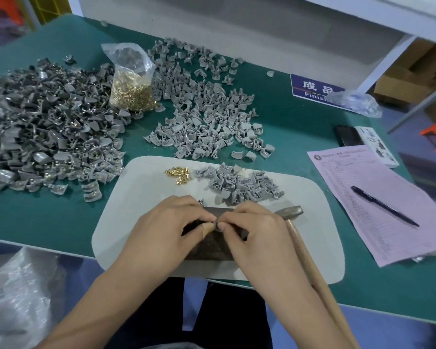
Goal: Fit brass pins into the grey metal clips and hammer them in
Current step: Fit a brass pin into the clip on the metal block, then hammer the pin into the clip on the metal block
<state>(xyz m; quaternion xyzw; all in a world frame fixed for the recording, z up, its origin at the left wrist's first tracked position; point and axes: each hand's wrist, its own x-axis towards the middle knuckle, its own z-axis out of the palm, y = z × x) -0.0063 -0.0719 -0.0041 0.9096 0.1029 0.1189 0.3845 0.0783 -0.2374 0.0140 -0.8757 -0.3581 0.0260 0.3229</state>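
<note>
Both hands [213,224] pinch a curved grey clip [216,225].

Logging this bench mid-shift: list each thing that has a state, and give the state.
Left hand: pinching a small grey piece over the dark block.
Right hand: pinching the same piece.
Hammer: lying on the white mat, not held.
Bag of brass pins: open, upright.
Loose brass pins: lying on mat.
Pen: lying on form.

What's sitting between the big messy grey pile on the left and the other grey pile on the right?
A clear plastic bag of brass pins stands between the left pile and the right pile, seen from the head camera.
</note>
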